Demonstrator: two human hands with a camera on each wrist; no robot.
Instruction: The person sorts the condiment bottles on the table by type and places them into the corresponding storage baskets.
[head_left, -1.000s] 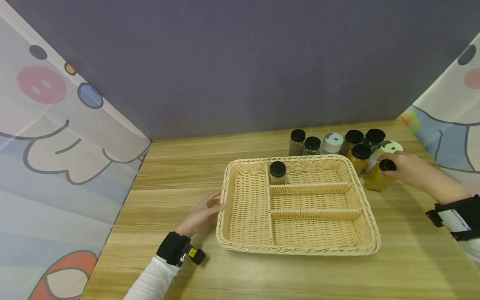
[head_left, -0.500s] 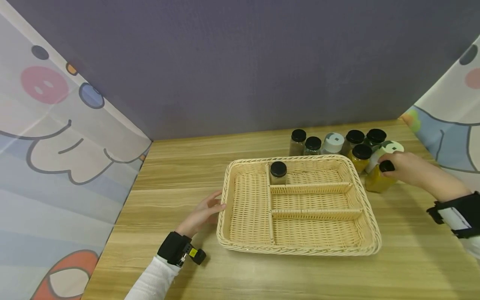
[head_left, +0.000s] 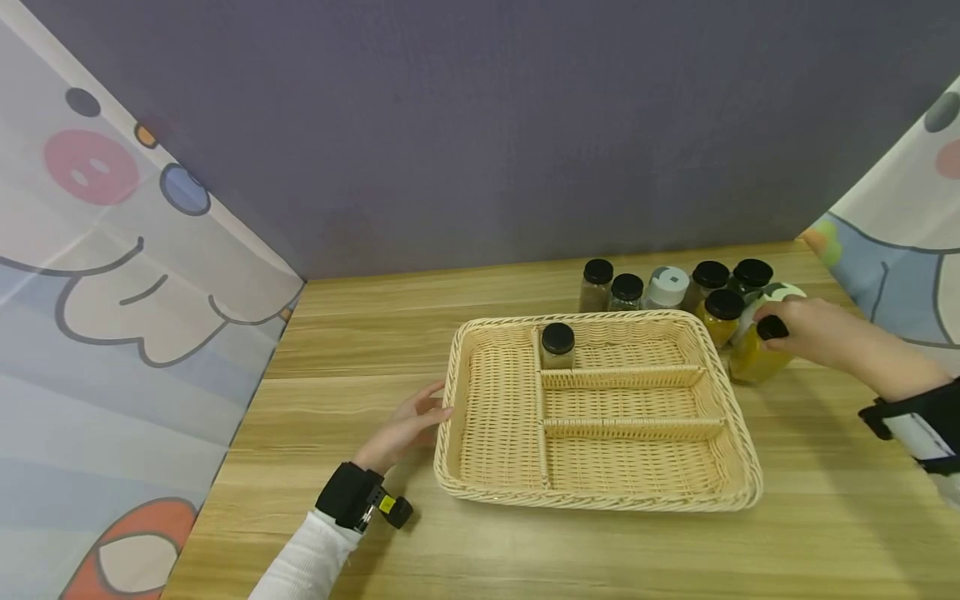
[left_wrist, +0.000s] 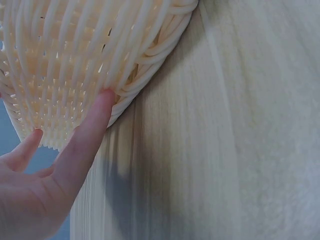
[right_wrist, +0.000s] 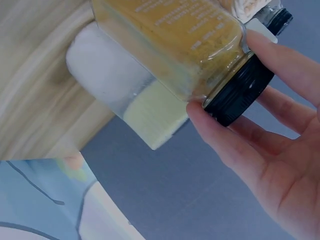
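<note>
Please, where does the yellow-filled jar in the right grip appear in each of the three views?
Head: the yellow-filled jar is at right, beyond the wicker basket, below the right grip.
Left wrist: not in this picture.
Right wrist: at top centre, its black lid pointing down-right.
Shared landmark: the wood-grain tabletop, in all three.

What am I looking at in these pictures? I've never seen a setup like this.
There's no robot here, just a person working barehanded. The wide picture is taken from the person's head, looking forward and down; the two close-ups are taken from each wrist. On the wood-patterned table sits a woven basket with dividers, holding one black-lidded jar in its rear right compartment. More lidded jars sit beyond it and to its right. The left hand touches the basket's left side. The right hand has its grip on the black lid of a yellow-filled jar.
</note>
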